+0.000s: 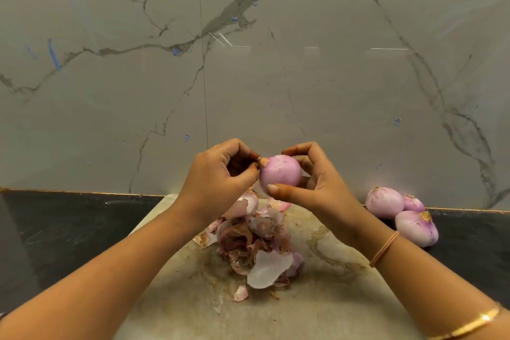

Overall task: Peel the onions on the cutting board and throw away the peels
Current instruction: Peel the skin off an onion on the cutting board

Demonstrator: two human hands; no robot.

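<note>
A pale pink onion [280, 172] is held up above the far end of the cutting board [317, 306]. My right hand [311, 182] grips it from the right, thumb below and fingers curled over the top. My left hand [220, 176] pinches the brownish tip at the onion's left end. Under the hands a heap of pink and brown peels [258, 243] lies on the board, and a large pale peel piece [269, 269] rests at its near side.
Three peeled pink onions [400, 215] lie together on the dark countertop [69, 229] to the right of the board, against the grey marble wall [248, 63]. The board's surface is stained.
</note>
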